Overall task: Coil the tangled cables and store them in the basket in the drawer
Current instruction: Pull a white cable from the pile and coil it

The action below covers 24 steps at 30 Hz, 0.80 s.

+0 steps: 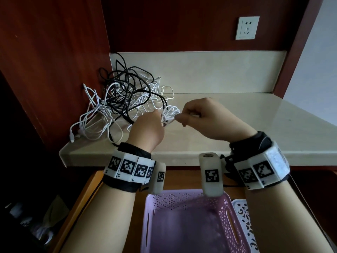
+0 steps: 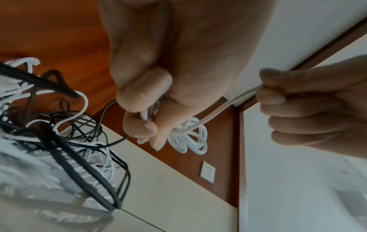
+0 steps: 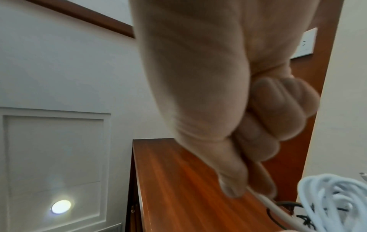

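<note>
Worked over a pale stone counter (image 1: 218,114), the landmark for all that follows. Below its front edge stood an open drawer (image 1: 85,194) with a purple basket (image 1: 184,201) in it, apparently holding no cable yet. On the counter's left end, against the wooden side wall, lay the tangle of cables (image 1: 124,99), black and white strands crossed through each other, some ends trailing toward the counter's front edge. Just above the counter near that tangle, a small white coil (image 1: 170,111) hung between both hands. Left hand (image 1: 147,128): fingers curled round the gathered loops, thumb and fingertips (image 2: 145,124) pinching them together. Right hand (image 1: 198,114): fingers curled, thumb and forefinger pinching the coil's free tail (image 2: 228,105), drawn fairly straight. Judged light, thin, limp and springy, likely to unwind if loosened; best gripped across the crossing of the loops, the tail near its end.
</note>
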### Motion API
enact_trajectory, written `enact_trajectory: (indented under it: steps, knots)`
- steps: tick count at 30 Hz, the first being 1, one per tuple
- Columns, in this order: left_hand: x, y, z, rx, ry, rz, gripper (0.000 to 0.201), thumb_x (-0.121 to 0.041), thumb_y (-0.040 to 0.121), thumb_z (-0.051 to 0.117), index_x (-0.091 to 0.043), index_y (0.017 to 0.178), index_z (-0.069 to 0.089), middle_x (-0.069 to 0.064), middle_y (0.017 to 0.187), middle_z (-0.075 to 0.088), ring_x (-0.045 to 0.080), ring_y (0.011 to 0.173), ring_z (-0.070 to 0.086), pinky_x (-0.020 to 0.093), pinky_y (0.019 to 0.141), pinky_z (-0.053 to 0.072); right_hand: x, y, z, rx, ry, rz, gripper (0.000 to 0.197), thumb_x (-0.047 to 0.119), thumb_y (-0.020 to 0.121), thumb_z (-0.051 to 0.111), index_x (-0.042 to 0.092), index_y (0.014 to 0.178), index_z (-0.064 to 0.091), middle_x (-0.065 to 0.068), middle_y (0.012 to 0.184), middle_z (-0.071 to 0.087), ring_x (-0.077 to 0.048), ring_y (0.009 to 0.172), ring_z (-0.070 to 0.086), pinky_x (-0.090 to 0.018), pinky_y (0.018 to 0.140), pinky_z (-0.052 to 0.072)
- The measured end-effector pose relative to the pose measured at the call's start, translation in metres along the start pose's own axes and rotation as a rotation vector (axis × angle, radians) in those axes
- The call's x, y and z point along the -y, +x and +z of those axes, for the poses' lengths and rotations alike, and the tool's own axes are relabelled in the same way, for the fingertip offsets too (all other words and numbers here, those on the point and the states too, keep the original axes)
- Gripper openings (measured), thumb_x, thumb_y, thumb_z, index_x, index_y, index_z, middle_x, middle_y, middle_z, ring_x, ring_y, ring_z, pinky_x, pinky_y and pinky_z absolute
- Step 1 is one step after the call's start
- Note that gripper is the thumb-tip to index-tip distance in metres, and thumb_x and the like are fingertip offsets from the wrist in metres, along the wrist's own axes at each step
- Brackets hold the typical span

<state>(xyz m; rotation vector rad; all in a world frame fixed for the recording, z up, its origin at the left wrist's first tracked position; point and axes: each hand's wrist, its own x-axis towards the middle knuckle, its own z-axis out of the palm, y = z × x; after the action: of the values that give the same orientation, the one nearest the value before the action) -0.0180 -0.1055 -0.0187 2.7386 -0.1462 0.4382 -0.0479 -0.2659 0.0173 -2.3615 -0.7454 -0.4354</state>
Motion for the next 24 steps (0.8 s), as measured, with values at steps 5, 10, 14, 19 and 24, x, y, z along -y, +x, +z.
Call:
enact_trajectory:
  steps: [5, 10, 14, 19, 24]
  knots:
    - [-0.005, -0.003, 0.010, 0.015, 0.137, 0.227, 0.018, -0.010, 0.096, 0.044, -0.026, 0.087, 0.042, -0.004, 0.082, 0.043, 0.024, 0.087, 0.051, 0.027, 0.069, 0.029, -0.008, -0.001, -0.006, -0.093, 0.030, -0.002, 0.028, 0.023, 0.092, 0.059, 0.005, 0.072, 0.066, 0.007, 0.050, 0.045, -0.004, 0.045, 0.040, -0.014, 0.046, 0.029]
    - [-0.004, 0.001, 0.008, 0.031, -0.147, 0.538, 0.014, -0.005, 0.091, 0.056, -0.013, 0.095, 0.067, 0.002, 0.084, 0.062, 0.023, 0.082, 0.059, 0.030, 0.069, 0.043, -0.032, 0.001, -0.010, -0.271, 0.182, 0.076, 0.025, 0.022, 0.092, 0.059, 0.013, 0.068, 0.062, 0.011, 0.047, 0.044, -0.005, 0.045, 0.035, -0.013, 0.047, 0.026]
    - [-0.001, -0.001, -0.003, 0.056, -0.460, 0.548, 0.016, 0.007, 0.085, 0.059, -0.008, 0.082, 0.063, -0.009, 0.066, 0.054, -0.005, 0.061, 0.051, 0.009, 0.059, 0.037, -0.047, 0.001, -0.005, -0.239, 0.282, 0.101, 0.026, 0.023, 0.094, 0.057, 0.020, 0.067, 0.061, -0.005, 0.064, 0.046, -0.011, 0.059, 0.037, -0.023, 0.055, 0.030]
    - [-0.003, -0.009, -0.015, 0.198, -0.840, 0.428, 0.006, -0.017, 0.086, 0.062, -0.015, 0.090, 0.059, -0.005, 0.064, 0.061, 0.011, 0.051, 0.055, 0.019, 0.045, 0.043, -0.045, 0.003, 0.005, -0.204, 0.413, 0.035, 0.031, 0.012, 0.097, 0.050, 0.018, 0.068, 0.059, 0.005, 0.054, 0.041, -0.005, 0.051, 0.033, -0.016, 0.051, 0.029]
    - [-0.003, -0.010, -0.025, 0.219, -1.215, 0.309, 0.012, -0.016, 0.089, 0.057, -0.006, 0.085, 0.051, 0.003, 0.063, 0.055, 0.013, 0.042, 0.049, 0.019, 0.036, 0.034, -0.026, 0.001, 0.005, -0.130, 0.342, 0.050, 0.033, 0.024, 0.097, 0.050, 0.010, 0.070, 0.061, -0.002, 0.053, 0.037, -0.008, 0.048, 0.031, -0.019, 0.049, 0.028]
